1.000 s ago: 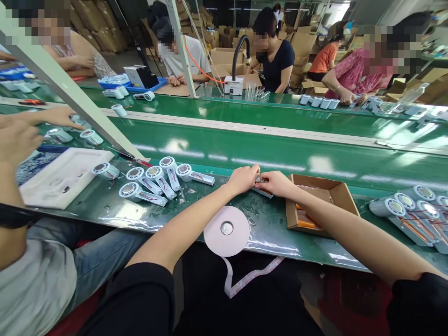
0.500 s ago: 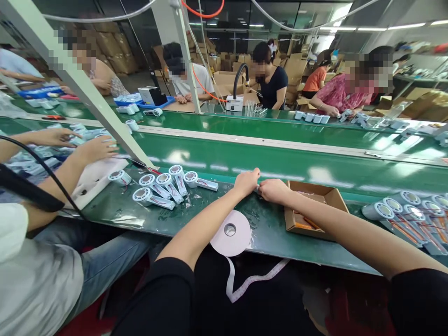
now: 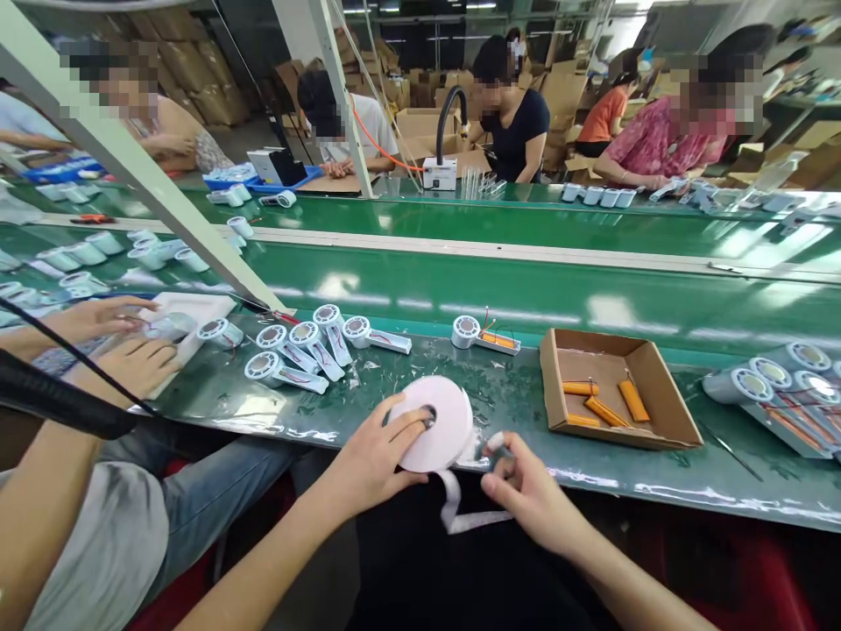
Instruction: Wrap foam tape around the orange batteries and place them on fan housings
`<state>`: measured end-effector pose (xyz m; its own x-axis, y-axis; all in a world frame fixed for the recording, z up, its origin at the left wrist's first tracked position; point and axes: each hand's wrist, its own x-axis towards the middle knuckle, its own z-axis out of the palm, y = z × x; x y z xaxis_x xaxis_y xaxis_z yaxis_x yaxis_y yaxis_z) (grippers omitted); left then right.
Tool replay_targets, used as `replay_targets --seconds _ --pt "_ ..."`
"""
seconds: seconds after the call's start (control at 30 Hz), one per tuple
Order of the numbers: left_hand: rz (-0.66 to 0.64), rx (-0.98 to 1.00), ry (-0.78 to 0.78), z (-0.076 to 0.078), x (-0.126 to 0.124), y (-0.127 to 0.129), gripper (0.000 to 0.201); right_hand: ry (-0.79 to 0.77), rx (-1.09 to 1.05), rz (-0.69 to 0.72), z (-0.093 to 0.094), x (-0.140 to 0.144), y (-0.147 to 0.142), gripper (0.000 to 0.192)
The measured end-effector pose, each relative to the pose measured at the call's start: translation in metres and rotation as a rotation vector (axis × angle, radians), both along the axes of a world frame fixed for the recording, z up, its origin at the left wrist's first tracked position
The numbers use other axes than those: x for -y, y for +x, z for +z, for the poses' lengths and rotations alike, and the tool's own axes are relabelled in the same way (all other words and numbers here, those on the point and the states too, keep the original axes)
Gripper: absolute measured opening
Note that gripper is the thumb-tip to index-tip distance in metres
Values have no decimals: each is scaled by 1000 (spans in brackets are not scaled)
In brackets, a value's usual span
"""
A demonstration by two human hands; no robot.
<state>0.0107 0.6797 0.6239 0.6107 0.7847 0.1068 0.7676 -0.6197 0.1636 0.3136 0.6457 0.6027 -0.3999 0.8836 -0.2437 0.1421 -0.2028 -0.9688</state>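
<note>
Gripping the tape roll [image 3: 437, 422] at the counter [image 3: 512, 412] edge, left hand [image 3: 374, 457] steadies it; right hand [image 3: 529, 491], at three o'clock, pinches the tape strip [image 3: 460, 517] between its fingers [image 3: 494, 443].

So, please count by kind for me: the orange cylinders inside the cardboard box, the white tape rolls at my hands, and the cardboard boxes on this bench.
orange cylinders: 4
white tape roll: 1
cardboard box: 1
Total: 6
</note>
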Motion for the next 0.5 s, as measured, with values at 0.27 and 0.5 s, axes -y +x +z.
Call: replay_targets --seconds 0.27,0.5 --pt "359 386 334 16 -38 12 60 256 231 566 32 -11 6 41" --pt "158 338 357 3 -35 43 59 715 886 125 59 -122 126 27"
